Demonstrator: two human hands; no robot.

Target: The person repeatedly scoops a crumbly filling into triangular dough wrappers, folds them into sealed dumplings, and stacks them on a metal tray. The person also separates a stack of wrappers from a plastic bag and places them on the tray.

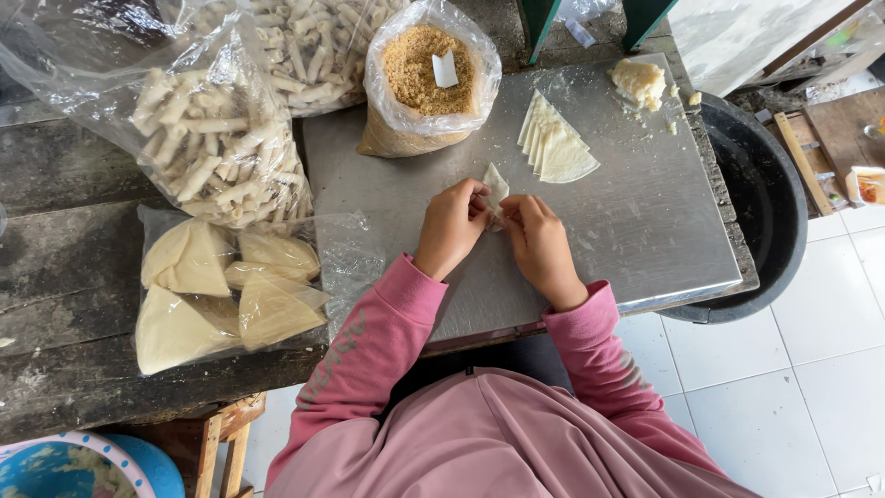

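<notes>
Both hands meet over a steel work surface. My left hand and my right hand pinch a pale triangular pastry wrapper between their fingertips, its point sticking up away from me. A fanned stack of the same triangular wrappers lies further out to the right. An open plastic bag of brown crumbly filling with a small white scoop in it stands just beyond my hands. A lump of pale dough or paste rests at the far right corner.
A clear bag of finished rolled pastries and another bag of them lie at the left, with a bag of folded wrapper sheets nearer me on the dark wooden table. A black tub stands right of the steel surface.
</notes>
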